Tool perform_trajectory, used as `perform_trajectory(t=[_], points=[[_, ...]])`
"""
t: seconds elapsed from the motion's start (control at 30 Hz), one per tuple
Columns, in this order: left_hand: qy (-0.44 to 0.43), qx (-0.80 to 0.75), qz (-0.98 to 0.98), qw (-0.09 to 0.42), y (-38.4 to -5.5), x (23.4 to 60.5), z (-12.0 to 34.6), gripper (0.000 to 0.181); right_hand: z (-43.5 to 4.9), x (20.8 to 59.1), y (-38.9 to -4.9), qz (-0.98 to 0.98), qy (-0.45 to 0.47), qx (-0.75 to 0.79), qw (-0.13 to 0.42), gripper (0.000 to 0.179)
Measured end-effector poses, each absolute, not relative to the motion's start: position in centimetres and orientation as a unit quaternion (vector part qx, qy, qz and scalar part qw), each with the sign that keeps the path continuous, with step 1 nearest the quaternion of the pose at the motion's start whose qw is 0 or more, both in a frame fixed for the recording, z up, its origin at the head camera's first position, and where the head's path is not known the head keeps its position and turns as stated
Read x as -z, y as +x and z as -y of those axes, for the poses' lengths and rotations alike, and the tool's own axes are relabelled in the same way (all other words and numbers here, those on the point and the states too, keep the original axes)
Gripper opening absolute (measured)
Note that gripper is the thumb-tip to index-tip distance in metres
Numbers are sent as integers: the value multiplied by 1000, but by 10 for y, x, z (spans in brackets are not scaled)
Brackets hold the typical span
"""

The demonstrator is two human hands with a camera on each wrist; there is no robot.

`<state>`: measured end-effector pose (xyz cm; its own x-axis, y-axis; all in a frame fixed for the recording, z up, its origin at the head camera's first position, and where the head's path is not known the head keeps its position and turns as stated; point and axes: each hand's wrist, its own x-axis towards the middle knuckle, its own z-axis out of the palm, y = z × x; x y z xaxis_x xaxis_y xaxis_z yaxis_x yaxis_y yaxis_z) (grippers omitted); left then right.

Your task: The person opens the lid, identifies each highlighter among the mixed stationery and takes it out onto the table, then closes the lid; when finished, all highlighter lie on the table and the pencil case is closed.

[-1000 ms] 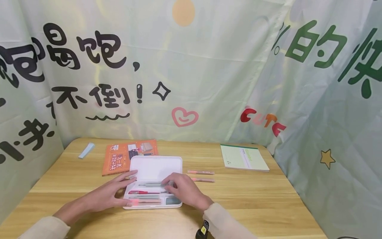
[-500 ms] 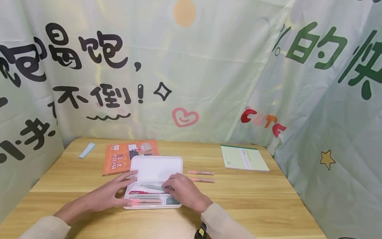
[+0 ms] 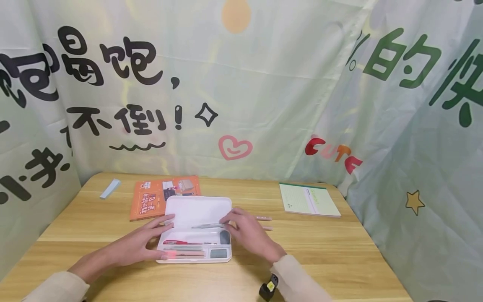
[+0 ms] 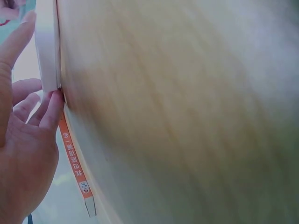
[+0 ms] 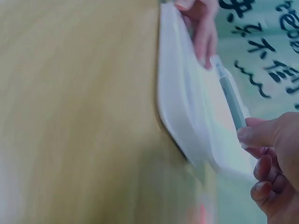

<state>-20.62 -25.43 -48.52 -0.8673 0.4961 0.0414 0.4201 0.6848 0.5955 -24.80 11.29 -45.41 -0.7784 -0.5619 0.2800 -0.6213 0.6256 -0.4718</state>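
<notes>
An open white pencil case (image 3: 198,207) lies on the table, lid tipped back. My left hand (image 3: 152,241) grips its left side, thumb at the front corner and fingers by the hinge; in the left wrist view those fingers (image 4: 51,109) curl at the case's edge. Between thumb and fingertips, my right hand (image 3: 249,233) pinches a slim grey-green pen (image 5: 232,101), held above the case's right side. Inside the case lie a red pen (image 3: 175,242), pink pens (image 3: 186,253), a grey-blue rectangular piece (image 3: 219,253) and a dark grey piece (image 3: 224,238).
An orange book (image 3: 145,199) lies partly behind the case. Farther left is a pale blue strip (image 3: 110,188). Two pinkish pens (image 3: 264,218) lie right of the case, partly hidden by my right hand. A green-edged notepad (image 3: 309,199) sits at the back right. Printed curtains surround the wooden table.
My right hand has lifted the grey-green pen out of the upper compartment and moved right and slightly back, uncovering the dark grey piece. My left hand stays on the case.
</notes>
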Motion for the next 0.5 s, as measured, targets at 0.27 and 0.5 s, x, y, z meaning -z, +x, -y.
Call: perform_trajectory(t=[0.27,0.5], points=[[248,-307,-917,63,-206,484,254,88,-172,451,-253,902,258,-344,45,15],[252,-307,-916,59,-205,482,254,88,-217,461,-248,907,249,-338,45,14]])
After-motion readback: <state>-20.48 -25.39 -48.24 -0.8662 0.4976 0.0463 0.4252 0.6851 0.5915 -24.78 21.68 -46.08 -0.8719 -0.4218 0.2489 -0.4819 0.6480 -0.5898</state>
